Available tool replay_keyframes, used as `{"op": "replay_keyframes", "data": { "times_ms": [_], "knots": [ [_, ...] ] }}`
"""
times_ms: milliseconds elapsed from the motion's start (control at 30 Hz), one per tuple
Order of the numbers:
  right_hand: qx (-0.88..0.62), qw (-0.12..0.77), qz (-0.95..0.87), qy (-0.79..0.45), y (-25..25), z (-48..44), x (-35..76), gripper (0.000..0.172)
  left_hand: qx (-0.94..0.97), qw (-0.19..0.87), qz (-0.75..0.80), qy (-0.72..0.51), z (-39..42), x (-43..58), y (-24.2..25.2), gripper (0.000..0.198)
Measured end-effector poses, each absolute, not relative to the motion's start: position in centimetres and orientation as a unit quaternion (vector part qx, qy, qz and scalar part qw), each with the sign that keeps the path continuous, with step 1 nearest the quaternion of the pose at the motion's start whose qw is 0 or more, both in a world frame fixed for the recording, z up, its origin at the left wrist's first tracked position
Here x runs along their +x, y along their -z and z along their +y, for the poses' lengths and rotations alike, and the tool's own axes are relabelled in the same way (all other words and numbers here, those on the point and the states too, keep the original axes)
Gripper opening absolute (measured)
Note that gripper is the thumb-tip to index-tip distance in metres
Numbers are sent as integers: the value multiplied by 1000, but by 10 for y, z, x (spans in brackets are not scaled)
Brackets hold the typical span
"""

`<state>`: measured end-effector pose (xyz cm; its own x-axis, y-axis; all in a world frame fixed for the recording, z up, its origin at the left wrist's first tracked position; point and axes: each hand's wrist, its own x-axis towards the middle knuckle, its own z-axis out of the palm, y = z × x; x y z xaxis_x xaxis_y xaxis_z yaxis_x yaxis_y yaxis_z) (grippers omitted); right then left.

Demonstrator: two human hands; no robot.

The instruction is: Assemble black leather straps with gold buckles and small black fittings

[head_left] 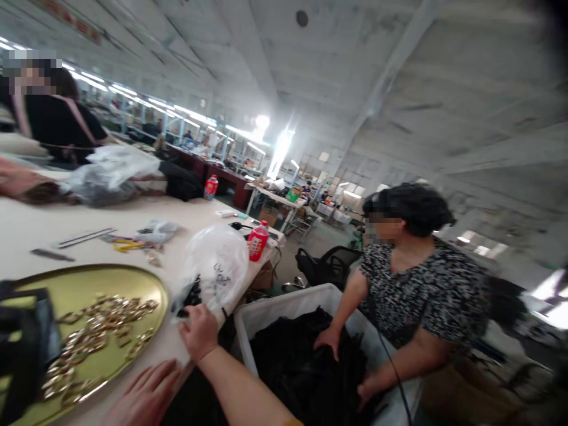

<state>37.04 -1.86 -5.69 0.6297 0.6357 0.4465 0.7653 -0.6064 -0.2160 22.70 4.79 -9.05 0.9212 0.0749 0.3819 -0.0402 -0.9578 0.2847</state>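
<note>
- One right hand (199,334): fingers curled at translucent white plastic bag (219,257) on pale tabletop (195,213); whether clamped, cannot tell.
- Left hand (148,393): fingers outstretched, beside oval gold tray (110,279) bearing gold metal links (95,334).

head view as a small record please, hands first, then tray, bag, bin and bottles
left hand: palm down at the table, beside the tray
right hand: at the bag, fingers by black pieces; grip unclear
tray: gold-coloured, bearing gold-coloured metal pieces
bag: translucent plastic, dark writing on it
bin: white, holding black material; co-worker's hands in it
bottles: two, red, on the table
</note>
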Motion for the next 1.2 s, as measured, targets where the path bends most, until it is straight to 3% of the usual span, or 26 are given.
{"op": "replay_keyframes", "data": {
  "times_ms": [200, 500, 700, 1033, 1200],
  "knots": [
    [-891, 190, -389, 136, 45, -33, 389, 45, 978, 144, 22, -147, 33, 215, 59, 37],
    [-891, 150, -404, 142, 35, -29, 386, 38, 979, 127, 8, -159, 34, 215, 65, 35],
    [-891, 146, -409, 133, 30, 12, 377, 45, 980, 120, 13, -159, 35, 217, 68, 35],
    [-888, 128, -436, 69, 41, 65, 382, 31, 980, 85, -13, -177, 40, 219, 74, 32],
    [-867, 151, -469, 78, 33, 39, 382, 39, 979, 77, -8, -189, 40, 218, 71, 33]
  ]
}}
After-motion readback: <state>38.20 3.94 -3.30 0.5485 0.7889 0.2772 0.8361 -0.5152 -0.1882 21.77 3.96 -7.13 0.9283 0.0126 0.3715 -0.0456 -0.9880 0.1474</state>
